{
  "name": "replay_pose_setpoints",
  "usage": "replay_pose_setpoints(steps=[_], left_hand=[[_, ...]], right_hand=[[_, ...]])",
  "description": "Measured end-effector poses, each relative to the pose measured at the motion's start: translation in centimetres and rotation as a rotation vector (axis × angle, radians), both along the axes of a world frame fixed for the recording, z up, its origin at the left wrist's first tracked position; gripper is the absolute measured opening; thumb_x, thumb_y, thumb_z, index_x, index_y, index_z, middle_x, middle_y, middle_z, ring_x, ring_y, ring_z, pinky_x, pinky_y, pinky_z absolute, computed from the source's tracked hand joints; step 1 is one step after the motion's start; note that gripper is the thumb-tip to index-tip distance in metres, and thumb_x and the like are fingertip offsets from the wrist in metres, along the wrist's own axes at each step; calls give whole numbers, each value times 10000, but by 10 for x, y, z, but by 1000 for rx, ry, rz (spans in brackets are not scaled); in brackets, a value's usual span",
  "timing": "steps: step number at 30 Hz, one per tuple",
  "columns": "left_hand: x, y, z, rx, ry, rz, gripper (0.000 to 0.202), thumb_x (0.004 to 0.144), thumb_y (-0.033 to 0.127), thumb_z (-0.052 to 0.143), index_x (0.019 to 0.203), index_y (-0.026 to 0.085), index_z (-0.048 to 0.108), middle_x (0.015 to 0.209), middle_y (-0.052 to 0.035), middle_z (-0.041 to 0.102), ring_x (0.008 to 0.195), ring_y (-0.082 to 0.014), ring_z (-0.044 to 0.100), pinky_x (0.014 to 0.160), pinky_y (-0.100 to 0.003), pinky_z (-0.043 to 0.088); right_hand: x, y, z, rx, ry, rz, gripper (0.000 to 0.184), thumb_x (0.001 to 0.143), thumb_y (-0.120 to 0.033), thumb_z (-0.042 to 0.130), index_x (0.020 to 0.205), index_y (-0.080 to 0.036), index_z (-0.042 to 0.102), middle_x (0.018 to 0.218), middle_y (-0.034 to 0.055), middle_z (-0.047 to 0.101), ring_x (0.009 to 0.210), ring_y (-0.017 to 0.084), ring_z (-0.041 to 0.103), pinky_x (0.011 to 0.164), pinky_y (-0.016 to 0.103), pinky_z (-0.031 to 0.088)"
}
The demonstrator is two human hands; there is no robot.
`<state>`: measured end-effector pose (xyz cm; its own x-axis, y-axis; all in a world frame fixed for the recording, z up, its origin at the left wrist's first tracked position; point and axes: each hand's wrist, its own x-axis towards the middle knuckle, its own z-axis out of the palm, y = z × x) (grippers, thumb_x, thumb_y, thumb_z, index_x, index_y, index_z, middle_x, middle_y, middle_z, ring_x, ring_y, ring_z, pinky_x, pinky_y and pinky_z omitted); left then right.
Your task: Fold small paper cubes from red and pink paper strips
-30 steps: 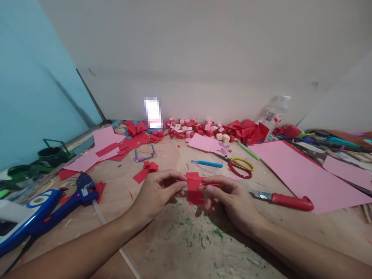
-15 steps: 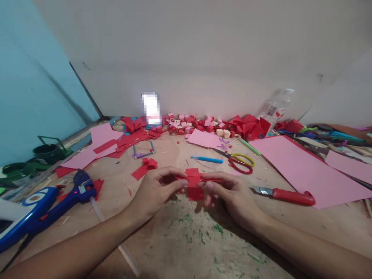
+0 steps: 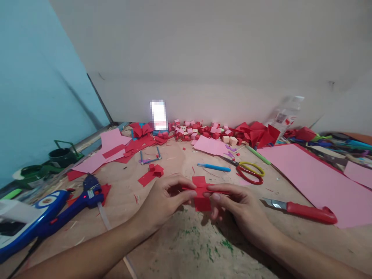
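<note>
A small cross-shaped piece of red paper (image 3: 201,192) is held just above the wooden table (image 3: 180,240), in the middle of the view. My left hand (image 3: 165,197) pinches its left flap between thumb and fingers. My right hand (image 3: 238,203) pinches the right flap, fingers closed on it. The two hands nearly touch at the paper. Part of the paper is hidden behind my fingertips.
A blue glue gun (image 3: 52,209) lies at the left, a red utility knife (image 3: 305,211) at the right. Red-and-yellow scissors (image 3: 248,170) and a blue pen (image 3: 213,167) lie behind the hands. Large pink sheets (image 3: 308,174), red scraps and small paper cubes (image 3: 203,131) line the back wall.
Both hands keep their pinch on the red paper. The whole scene has shifted slightly right and down as my head moved.
</note>
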<state>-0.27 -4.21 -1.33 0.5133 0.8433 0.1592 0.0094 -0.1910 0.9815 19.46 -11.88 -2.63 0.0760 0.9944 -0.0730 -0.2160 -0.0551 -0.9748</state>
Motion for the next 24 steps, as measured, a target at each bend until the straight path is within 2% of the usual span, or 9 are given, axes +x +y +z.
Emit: replay_pose_setpoints(steps=[5,11,19,21,22,24], left_hand=[[-1,0,0,53,41,-26,104,809,248,762,837,149,779,775,-30,718,650,-130,628,611,-223,500],[1,-1,3,138,71,-33,104,832,233,728,774,155,764,813,-51,725,773,-167,649,712,-255,499],[2,-3,1,12,48,-21,95,780,252,782,780,159,759,777,-27,724,706,-150,646,648,-225,519],[2,-3,1,41,58,-16,79,802,230,762,762,163,760,757,-20,726,702,-141,645,648,-210,513],[1,-3,2,62,60,-8,79,814,219,751,756,166,760,758,-17,728,705,-137,647,649,-203,511],[0,-3,3,110,57,17,78,830,204,739,762,174,762,778,-13,737,721,-134,657,661,-198,511]], right_hand=[[-2,1,3,-4,-22,2,317,732,-474,879,889,-202,839,556,44,731,495,153,654,530,255,495],[-2,0,0,-16,-32,-6,292,744,-479,867,858,-213,827,575,40,738,518,175,680,537,271,504],[-2,0,1,33,-73,35,290,775,-471,848,866,-198,815,607,39,751,572,209,740,575,295,556],[-2,-1,1,30,-48,52,321,787,-466,844,961,-199,810,620,33,755,598,216,754,598,303,569],[-2,-1,1,30,-34,56,383,799,-464,838,1079,-206,791,620,25,753,606,216,756,612,309,575],[-2,-1,1,31,8,44,640,816,-453,832,1387,-242,636,654,5,761,614,213,755,635,328,585]])
